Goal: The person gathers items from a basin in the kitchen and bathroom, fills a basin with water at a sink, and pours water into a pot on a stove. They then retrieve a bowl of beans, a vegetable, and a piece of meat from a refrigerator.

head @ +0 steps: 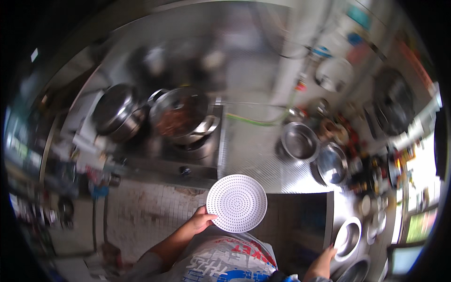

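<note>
My left hand (203, 220) grips the left edge of a round white perforated tray (236, 203), with the thumb on top. The tray is level in front of my body, close to the counter's front edge. Low on the right, my right hand (325, 260) is at the rim of a bowl with a bright white rim and a shiny inside (348, 241). Its fingers look closed on that rim, though blur and the bowl partly hide them. Beside it, a dark metal pan (355, 270) is cut by the shadowed edge of view.
A pot (179, 112) with a glass lid and brown food stands on the stove (151, 169), beside a lidded steel pot (118, 112). Two steel basins (300, 141) (330, 164) rest on the steel counter (253, 151). A green hose (260, 122) lies behind them.
</note>
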{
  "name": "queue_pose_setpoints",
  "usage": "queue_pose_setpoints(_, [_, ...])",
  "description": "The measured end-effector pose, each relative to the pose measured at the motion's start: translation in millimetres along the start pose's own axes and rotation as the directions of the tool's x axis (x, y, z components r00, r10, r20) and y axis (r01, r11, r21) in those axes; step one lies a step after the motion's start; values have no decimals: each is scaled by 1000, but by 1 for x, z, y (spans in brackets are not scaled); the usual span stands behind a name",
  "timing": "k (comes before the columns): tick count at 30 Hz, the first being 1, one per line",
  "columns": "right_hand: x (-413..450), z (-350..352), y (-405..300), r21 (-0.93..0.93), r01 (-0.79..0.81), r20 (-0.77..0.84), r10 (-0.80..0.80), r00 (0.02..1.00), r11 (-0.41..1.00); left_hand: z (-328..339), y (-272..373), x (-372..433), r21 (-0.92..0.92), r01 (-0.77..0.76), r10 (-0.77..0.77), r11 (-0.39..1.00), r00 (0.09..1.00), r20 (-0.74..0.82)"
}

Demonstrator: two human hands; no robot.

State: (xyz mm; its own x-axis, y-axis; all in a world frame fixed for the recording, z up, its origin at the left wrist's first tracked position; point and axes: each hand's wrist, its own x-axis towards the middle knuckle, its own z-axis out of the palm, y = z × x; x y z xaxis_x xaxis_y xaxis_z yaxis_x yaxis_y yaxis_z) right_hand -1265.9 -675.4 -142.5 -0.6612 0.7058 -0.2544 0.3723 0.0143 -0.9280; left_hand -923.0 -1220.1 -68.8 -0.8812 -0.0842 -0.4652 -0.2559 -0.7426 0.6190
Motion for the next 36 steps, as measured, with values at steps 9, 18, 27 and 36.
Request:
queue_pose_setpoints(9, [-181,163,-3,-271,178,687,61,724,946,-50,20,-84,-155,-303,282,940,948,-147])
queue_pose_setpoints(18, [-289,164,23,-531,203,766,362,532,823,-181,243,-257,-36,-846,718,532,473,-510])
queue_pose_setpoints(27, [-401,125,35,-653,131,677,497,543,746,-449,610,-297,169,-907,697,385,167,-697])
queue_pose_setpoints(36, [-428,147,-14,-484,72,721,350,598,872,-547,711,-250,335,-781,541,527,4,-841])
